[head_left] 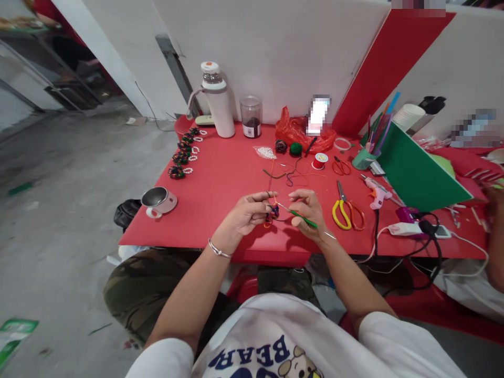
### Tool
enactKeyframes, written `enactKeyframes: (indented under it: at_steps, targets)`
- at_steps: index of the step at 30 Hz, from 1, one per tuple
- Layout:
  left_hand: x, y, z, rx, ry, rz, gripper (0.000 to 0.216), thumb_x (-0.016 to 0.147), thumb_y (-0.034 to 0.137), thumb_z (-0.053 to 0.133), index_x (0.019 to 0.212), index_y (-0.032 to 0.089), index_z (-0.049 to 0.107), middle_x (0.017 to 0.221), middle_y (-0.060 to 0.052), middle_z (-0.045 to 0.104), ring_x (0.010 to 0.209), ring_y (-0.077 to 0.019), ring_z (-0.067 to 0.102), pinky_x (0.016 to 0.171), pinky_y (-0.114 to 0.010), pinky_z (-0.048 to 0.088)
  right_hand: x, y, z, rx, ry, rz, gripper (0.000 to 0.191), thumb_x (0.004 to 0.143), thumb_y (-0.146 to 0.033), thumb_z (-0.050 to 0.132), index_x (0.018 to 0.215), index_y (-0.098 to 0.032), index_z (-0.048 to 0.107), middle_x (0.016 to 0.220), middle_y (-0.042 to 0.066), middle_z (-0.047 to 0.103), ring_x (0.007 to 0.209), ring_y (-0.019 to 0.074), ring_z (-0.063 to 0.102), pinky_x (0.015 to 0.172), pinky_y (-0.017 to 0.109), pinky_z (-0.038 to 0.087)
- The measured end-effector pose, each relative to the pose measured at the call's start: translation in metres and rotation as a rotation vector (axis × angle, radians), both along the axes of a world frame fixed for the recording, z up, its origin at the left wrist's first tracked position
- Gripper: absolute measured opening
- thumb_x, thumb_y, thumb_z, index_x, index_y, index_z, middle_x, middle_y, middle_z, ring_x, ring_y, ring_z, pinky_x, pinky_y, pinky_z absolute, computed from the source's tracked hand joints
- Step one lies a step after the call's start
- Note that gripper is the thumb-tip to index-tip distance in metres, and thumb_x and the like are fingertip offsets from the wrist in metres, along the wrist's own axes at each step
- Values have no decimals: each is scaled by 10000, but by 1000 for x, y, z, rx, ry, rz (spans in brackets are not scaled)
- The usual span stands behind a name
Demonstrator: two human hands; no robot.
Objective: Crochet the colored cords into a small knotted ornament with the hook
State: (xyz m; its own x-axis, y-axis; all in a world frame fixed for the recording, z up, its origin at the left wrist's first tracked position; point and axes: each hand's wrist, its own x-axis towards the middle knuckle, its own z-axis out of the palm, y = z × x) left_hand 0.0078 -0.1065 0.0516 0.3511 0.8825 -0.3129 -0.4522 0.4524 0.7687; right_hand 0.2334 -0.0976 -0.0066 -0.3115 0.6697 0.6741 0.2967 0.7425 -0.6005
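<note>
My left hand (248, 212) is closed in a pinch on a small dark multicoloured crochet piece (273, 212) held just above the red table (220, 178). My right hand (309, 210) grips a green-handled crochet hook (301, 216) whose tip points left into the piece. An orange strand runs from the piece up toward loose coloured yarn strands (291, 176) lying on the table. A silver bangle (218, 250) sits on my left wrist.
Yellow and orange scissors (346, 212), a glue gun (376, 193), a red thread spool (320, 160), yarn balls (289, 147), a beads bag (265, 152), a white flask (216, 102), a jar (251, 116), a steel cup (157, 200), finished pieces (183, 152), a green board (417, 168). Another person's arm (495, 236) at right.
</note>
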Motion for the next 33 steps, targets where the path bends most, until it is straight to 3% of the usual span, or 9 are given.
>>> enactKeyframes:
  at_steps: [5, 9, 12, 15, 17, 20, 22, 25, 33]
  targets:
    - [-8, 6, -1, 14, 16, -86, 454, 560, 40, 765, 1011, 90, 789, 581, 54, 544, 412, 12, 235, 407, -165, 127, 10, 2, 12, 42, -89, 77, 479, 945, -716, 594, 966, -274, 778, 1229, 108, 634, 1005, 240, 642, 774, 391, 544]
    - [-12, 10, -2, 8, 5, -135, 409, 524, 38, 743, 925, 94, 803, 587, 39, 574, 397, 17, 241, 401, -167, 126, 12, -2, 24, -122, -59, 144, 469, 978, -668, 585, 892, -254, 788, 1204, 107, 648, 1054, 239, 645, 842, 407, 560]
    - [-2, 8, -4, 17, 12, -128, 399, 531, 50, 778, 926, 98, 809, 584, 38, 588, 390, 18, 242, 395, -166, 147, -3, -8, 18, -333, 188, 169, 540, 980, -698, 551, 774, -237, 743, 1098, 92, 668, 970, 215, 651, 840, 400, 587]
    - [20, 1, -7, 70, 51, 37, 432, 555, 89, 824, 986, 118, 807, 668, 16, 647, 433, -13, 395, 420, -160, 280, -35, -15, 1, -649, 591, 101, 644, 957, -803, 447, 727, -226, 614, 1009, 63, 655, 697, 147, 582, 492, 260, 479]
    - [35, -4, -10, 132, 95, 188, 413, 562, 114, 825, 974, 129, 799, 755, -18, 705, 586, -95, 600, 538, -206, 469, -59, -18, -10, -784, 775, 13, 672, 920, -871, 403, 759, -235, 548, 944, 54, 645, 679, 149, 582, 414, 222, 388]
    - [52, -9, -15, 214, 223, 286, 388, 598, 132, 800, 985, 133, 798, 662, 30, 639, 560, -104, 573, 542, -228, 483, -82, -21, -19, -707, 873, -183, 686, 925, -888, 315, 827, -245, 533, 911, 46, 641, 705, 155, 614, 481, 230, 450]
    - [57, -10, -19, 249, 271, 335, 361, 624, 138, 778, 985, 135, 798, 643, 44, 614, 561, -96, 555, 551, -220, 476, -88, -22, -21, -532, 776, -305, 628, 945, -845, 381, 868, -250, 566, 945, 47, 651, 821, 177, 656, 659, 283, 553]
    - [60, -11, -25, 284, 285, 412, 323, 632, 127, 773, 954, 134, 798, 677, 36, 635, 633, -93, 582, 631, -211, 498, -86, -23, -21, -314, 647, -373, 538, 969, -769, 469, 914, -253, 610, 930, 36, 650, 888, 191, 656, 831, 333, 559]
    - [51, -17, -24, 293, 305, 335, 344, 673, 244, 873, 995, 138, 812, 624, 35, 616, 593, -101, 563, 584, -220, 477, -69, -18, -19, -382, 672, -454, 504, 995, -724, 464, 902, -247, 599, 802, -16, 598, 669, 136, 562, 641, 267, 488]
